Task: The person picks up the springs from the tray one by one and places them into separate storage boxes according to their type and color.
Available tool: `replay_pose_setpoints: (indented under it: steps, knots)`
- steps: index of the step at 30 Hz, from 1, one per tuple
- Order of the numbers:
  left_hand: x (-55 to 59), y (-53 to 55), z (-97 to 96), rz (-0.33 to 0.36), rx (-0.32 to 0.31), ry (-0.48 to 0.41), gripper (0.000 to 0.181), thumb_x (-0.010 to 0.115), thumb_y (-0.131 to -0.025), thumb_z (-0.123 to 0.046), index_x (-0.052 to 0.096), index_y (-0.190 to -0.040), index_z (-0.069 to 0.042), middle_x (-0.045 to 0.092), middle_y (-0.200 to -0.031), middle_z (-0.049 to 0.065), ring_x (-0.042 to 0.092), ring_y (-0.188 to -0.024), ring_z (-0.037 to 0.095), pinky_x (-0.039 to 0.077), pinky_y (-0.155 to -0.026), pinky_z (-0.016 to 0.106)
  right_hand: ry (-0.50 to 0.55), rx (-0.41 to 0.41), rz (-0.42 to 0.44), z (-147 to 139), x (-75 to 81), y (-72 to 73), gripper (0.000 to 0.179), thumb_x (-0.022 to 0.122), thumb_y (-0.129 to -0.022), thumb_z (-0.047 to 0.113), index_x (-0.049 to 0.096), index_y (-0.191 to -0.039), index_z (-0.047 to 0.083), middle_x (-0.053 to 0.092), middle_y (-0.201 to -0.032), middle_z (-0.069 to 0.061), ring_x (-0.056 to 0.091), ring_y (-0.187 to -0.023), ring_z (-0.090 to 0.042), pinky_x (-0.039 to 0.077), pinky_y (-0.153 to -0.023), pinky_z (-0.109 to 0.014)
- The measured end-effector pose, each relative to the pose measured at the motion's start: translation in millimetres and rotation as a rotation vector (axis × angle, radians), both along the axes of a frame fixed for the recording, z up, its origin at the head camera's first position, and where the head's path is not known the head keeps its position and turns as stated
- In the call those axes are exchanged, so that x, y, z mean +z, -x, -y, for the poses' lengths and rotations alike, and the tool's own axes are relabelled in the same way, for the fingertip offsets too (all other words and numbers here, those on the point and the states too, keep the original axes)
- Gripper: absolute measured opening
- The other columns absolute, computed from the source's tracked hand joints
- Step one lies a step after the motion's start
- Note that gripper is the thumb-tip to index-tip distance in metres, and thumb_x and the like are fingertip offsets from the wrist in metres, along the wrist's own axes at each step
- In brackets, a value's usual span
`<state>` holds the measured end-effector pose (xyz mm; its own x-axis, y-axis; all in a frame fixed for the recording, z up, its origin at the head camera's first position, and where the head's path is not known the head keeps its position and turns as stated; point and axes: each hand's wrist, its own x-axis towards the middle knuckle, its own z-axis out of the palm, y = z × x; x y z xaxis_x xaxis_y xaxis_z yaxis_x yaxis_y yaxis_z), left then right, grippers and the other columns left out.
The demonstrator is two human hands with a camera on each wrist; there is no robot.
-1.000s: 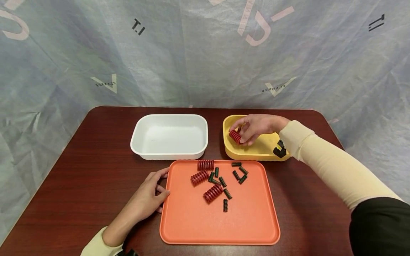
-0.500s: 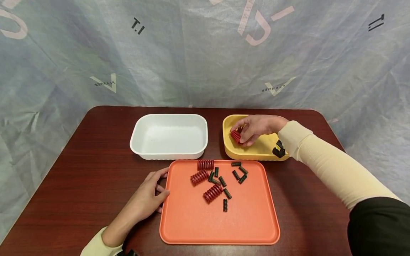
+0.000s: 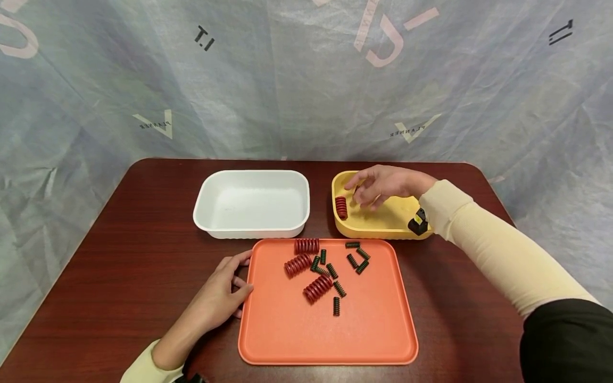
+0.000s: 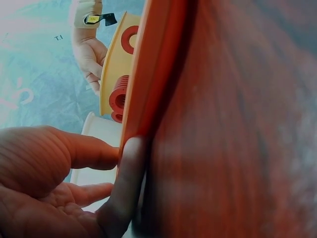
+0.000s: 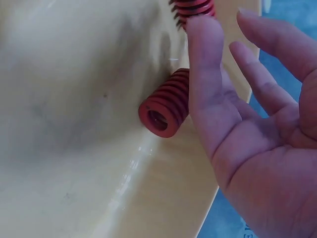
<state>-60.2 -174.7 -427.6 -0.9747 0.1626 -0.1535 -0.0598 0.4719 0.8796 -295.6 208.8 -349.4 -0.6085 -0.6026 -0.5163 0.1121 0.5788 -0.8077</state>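
Over the yellow bin point(image 3: 383, 233) my right hand point(image 3: 385, 183) hovers, its fingers loosely spread and holding nothing. A red coil spring point(image 3: 341, 207) lies against the bin's left wall. Another red spring point(image 5: 166, 104) shows in the right wrist view beside the fingers; in the head view the hand mostly hides it. My left hand point(image 3: 220, 292) grips the left rim of the orange tray point(image 3: 330, 340), seen close up in the left wrist view. Towards the tray's far side lie three large red springs point(image 3: 317, 289) and several small dark green springs point(image 3: 337, 306).
A white bin point(image 3: 254, 233) stands behind the tray, left of the yellow one. All of these rest on a dark reddish-brown table point(image 3: 110, 266). A pale printed sheet point(image 3: 287, 96) hangs behind the table's far edge.
My right hand has let go of a red spring, which now lies at the yellow bin's left wall. The hand has lifted slightly and its fingers have spread. The left hand stays put.
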Motion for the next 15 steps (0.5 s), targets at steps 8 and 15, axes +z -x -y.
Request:
replay_pose_setpoints:
  steps: [8,15]
  knots:
    - [1.2,-0.4,-0.3,-0.002,0.000,0.001,0.068,0.069,-0.093,0.008,0.044,-0.154,-0.010,0.046,-0.139,0.014,0.064,-0.087,0.020,0.060,-0.046,0.033,0.034,-0.073,-0.073,-4,2.1,-9.1,0.050,0.068,-0.100,0.009,0.051,-0.145,-0.003,0.067,-0.119,-0.021,0.067,-0.105,-0.037,0.059,-0.083,-0.046]
    - [0.4,-1.2,-0.5,-0.002,0.004,-0.003,0.068,0.068,-0.093,0.008,0.044,-0.154,-0.010,0.046,-0.139,0.014,0.064,-0.087,0.021,0.060,-0.045,0.033,0.059,-0.070,-0.146,-7,5.6,-22.8,0.044,0.062,-0.102,0.009,0.055,-0.144,-0.001,0.062,-0.128,-0.026,0.063,-0.112,-0.044,0.059,-0.088,-0.052]
